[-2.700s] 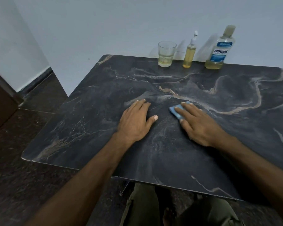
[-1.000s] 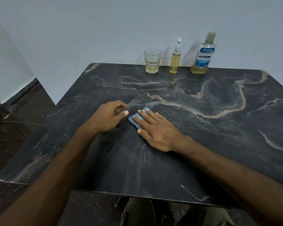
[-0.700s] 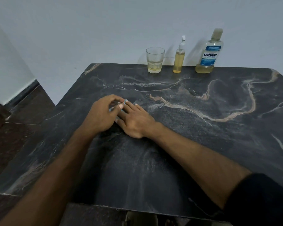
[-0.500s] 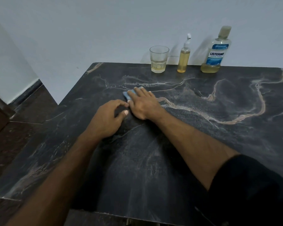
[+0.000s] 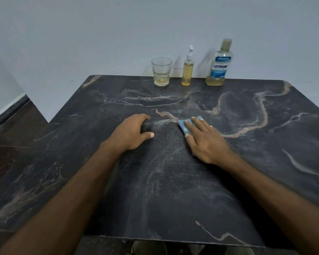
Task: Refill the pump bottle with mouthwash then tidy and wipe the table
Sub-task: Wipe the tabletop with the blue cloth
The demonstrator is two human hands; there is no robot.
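Observation:
My right hand (image 5: 205,139) lies flat on a small blue cloth (image 5: 183,123), pressing it onto the dark marble table (image 5: 164,190) near the middle. Only the cloth's far edge shows past my fingers. My left hand (image 5: 131,134) rests on the table to the left of it, fingers curled, holding nothing. At the back edge stand the pump bottle (image 5: 187,69) filled with yellow liquid and the Listerine mouthwash bottle (image 5: 219,63), capped, with a little yellow liquid at its bottom.
A drinking glass (image 5: 161,71) with a little yellow liquid stands left of the pump bottle, by the wall. Dark floor lies beyond the table's left edge. My knees show under the near edge.
My right hand has slid the blue cloth from beside my left hand to the right, across the middle of the table. My left hand stays planted in about the same spot.

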